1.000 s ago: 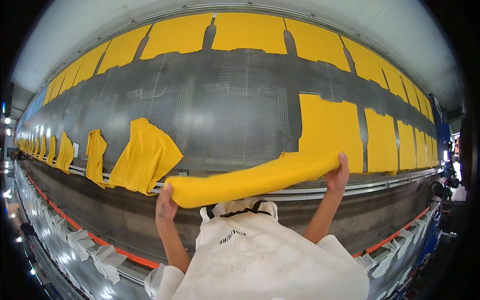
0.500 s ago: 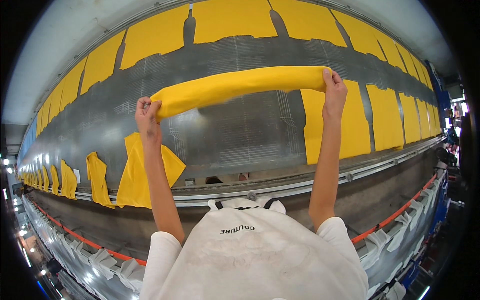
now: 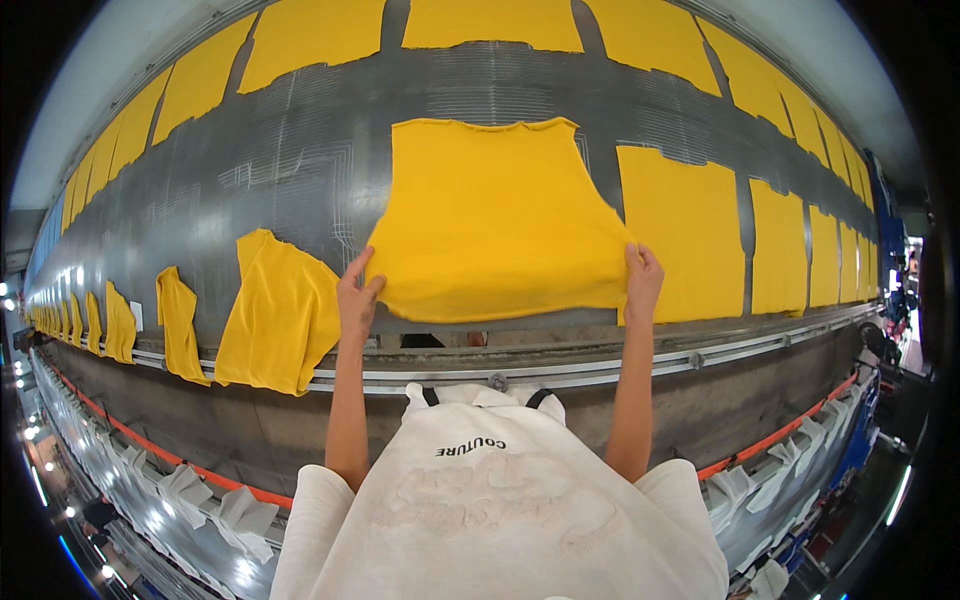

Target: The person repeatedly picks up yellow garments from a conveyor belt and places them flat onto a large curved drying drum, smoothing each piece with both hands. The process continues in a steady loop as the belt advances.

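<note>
A yellow fabric panel point(image 3: 495, 215) is spread over the dark grey table point(image 3: 290, 180), its far edge lying flat and its near edge raised a little. My left hand point(image 3: 357, 298) pinches the panel's near left corner between thumb and fingers. At the near right corner, my right hand point(image 3: 642, 280) grips the fabric the same way. Right of that hand lies another flat yellow panel point(image 3: 685, 235). To the left of my left hand, a loose, creased yellow fabric piece point(image 3: 278, 315) drapes over the table's near edge.
A metal rail point(image 3: 590, 370) runs along the near side of the table. More yellow panels point(image 3: 310, 40) lie in a row along the far side. Several folded yellow pieces point(image 3: 178, 325) hang at the near left. Behind me runs an orange rail point(image 3: 190, 465) beside white cloths point(image 3: 240, 515).
Both hands have drawn toward me and closer together. The yellow panel, earlier held up as a stretched strip, now lies spread on the table with its near corners still held.
</note>
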Demonstrator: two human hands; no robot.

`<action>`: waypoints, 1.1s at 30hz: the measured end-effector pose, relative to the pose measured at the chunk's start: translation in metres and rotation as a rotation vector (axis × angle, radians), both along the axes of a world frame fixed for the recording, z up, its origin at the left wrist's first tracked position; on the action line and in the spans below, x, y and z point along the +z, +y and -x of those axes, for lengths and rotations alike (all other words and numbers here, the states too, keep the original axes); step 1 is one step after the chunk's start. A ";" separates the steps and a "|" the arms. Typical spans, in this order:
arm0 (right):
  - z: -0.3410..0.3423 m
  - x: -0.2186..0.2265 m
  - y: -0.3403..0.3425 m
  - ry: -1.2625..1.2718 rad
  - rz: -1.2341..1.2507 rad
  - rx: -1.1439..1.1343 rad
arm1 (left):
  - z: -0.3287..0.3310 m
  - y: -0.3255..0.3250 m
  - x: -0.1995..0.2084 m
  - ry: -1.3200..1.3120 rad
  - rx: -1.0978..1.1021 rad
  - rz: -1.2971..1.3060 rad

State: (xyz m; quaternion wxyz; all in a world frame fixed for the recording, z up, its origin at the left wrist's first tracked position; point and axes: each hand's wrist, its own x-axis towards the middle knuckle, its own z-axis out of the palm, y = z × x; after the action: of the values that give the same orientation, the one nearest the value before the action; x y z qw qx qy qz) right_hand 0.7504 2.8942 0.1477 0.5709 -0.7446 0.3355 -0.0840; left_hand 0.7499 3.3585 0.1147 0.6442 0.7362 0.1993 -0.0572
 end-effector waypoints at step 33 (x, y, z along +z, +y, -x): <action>0.077 -0.079 0.000 0.130 -0.054 -0.079 | 0.070 -0.005 -0.060 0.045 -0.092 -0.251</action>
State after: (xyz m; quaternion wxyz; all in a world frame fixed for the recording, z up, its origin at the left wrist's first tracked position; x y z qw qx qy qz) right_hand 0.6734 2.8938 0.0687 0.5639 -0.7191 0.4032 -0.0490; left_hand 0.6802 3.3539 0.0551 0.5391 0.8179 0.1853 -0.0781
